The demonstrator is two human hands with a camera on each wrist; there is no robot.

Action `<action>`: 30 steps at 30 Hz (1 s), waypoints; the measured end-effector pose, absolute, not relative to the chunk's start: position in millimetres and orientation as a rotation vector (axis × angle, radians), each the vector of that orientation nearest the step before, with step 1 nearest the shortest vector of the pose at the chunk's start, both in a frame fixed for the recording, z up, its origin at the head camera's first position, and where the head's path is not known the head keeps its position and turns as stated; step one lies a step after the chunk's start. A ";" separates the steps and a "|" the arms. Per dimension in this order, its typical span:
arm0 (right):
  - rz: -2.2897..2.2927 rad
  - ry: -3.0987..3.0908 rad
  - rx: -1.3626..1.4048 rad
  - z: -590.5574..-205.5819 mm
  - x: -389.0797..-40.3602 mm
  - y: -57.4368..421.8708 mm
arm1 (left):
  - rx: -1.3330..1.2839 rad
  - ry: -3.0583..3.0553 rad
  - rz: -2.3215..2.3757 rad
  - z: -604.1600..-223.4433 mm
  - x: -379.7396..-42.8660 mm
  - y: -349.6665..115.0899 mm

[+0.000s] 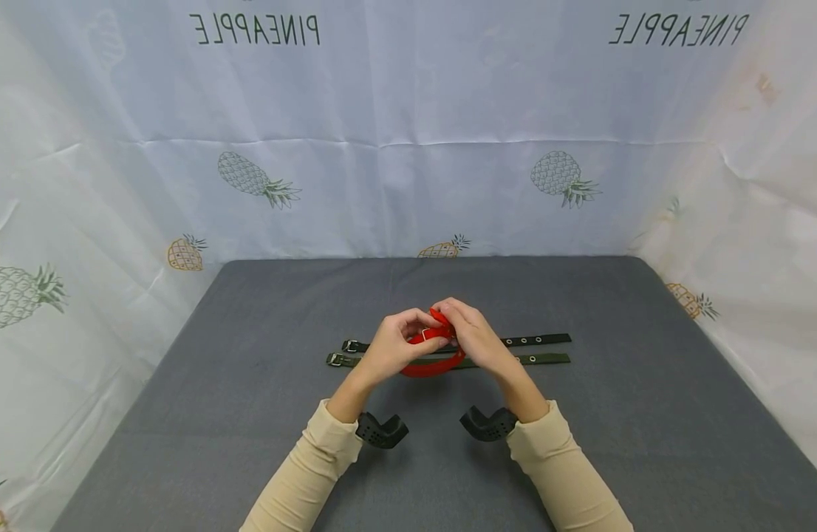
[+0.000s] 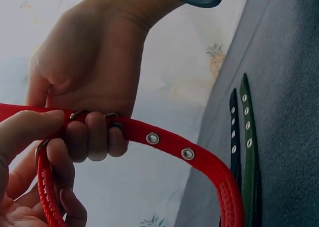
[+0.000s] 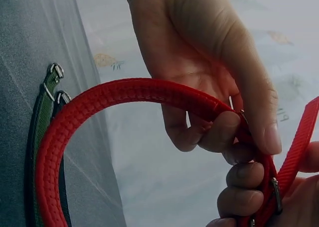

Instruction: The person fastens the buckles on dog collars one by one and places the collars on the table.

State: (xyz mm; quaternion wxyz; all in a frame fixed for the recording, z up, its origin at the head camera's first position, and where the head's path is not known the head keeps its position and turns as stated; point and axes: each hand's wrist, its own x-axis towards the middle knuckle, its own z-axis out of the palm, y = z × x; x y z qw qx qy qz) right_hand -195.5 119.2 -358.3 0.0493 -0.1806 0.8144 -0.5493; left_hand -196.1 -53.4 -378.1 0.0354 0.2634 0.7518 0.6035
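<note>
Held up over the table is a red collar [image 1: 430, 369], bent into a loop between both hands. My left hand [image 1: 397, 346] pinches it between thumb and fingers near its metal buckle [image 3: 276, 194]. The right hand [image 1: 473, 334] grips the band on the other side, its fingertips close to those of the left. In the right wrist view the free strap end [image 3: 302, 135] sticks out past the buckle. Metal eyelets [image 2: 187, 154] show along the band in the left wrist view. Fingers hide part of the buckle area.
Behind the hands a black collar [image 1: 544, 339] and a green collar [image 1: 548, 358] lie side by side on the grey table [image 1: 262, 318], buckles to the left. A pineapple-print curtain [image 1: 408, 192] hangs around the table. Black camera mounts [image 1: 382, 431] jut from the wrists.
</note>
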 end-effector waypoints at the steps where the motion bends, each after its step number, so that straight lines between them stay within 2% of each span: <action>1: -1.690 2.480 -0.543 -358.5 -195.9 119.5 | 0.806 2.308 1.856 -377.9 -196.3 -53.6; 11: -1.853 2.440 -0.395 -357.4 -198.3 123.6 | 0.778 2.309 1.880 -377.1 -198.9 -57.2; 30: -2.039 2.377 -0.371 -359.4 -198.6 116.1 | 0.811 2.319 2.058 -371.2 -197.3 -60.8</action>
